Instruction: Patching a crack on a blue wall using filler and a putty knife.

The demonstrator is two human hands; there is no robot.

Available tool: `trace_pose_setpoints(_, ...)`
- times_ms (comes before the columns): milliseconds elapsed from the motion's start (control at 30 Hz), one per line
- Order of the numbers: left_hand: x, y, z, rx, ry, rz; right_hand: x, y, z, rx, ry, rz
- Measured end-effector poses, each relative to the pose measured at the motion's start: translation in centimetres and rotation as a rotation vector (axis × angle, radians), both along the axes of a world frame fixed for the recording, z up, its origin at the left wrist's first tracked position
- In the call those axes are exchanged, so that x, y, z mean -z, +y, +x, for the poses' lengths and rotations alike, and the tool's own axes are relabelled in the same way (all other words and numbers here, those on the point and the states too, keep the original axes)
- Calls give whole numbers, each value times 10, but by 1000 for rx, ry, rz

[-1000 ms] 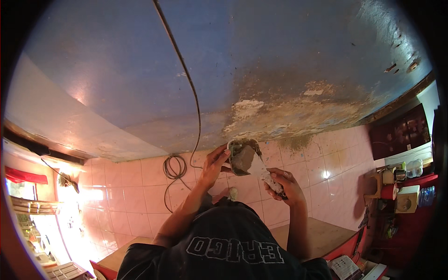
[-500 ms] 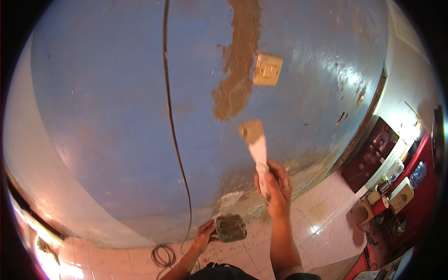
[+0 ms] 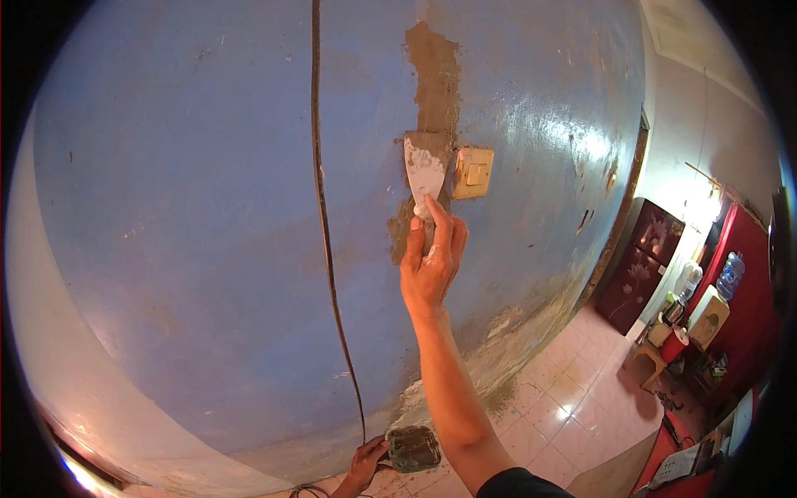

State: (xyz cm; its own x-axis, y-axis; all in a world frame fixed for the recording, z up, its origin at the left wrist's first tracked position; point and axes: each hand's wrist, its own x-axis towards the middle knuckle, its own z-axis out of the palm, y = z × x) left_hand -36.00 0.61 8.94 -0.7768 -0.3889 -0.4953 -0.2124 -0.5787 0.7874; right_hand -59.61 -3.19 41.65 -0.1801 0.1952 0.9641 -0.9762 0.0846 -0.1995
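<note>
Blue wall (image 3: 232, 207), brown-smeared beside a switch (image 3: 475, 173), meets pink floor tiles (image 3: 544, 425). Right hand (image 3: 432, 270) grips a scraper (image 3: 426, 176), left hand (image 3: 363, 466) a container (image 3: 413, 430).

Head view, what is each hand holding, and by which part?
Right hand: a putty knife, by its handle. Left hand: a squarish tub, by its left side.

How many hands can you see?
2. The right hand is up by the wall, holding a scraper just left of the switch. The left hand is low down, holding a tub. I see no others.
</note>
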Motion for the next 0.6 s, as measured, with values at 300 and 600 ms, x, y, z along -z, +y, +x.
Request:
trace_pose_setpoints(300,22,-10,8,39,58,11,86,7,50,-132,-37,113)
trace_pose_setpoints(600,23,-2,15,70,117,-10,0,23,38,-69,-61,51)
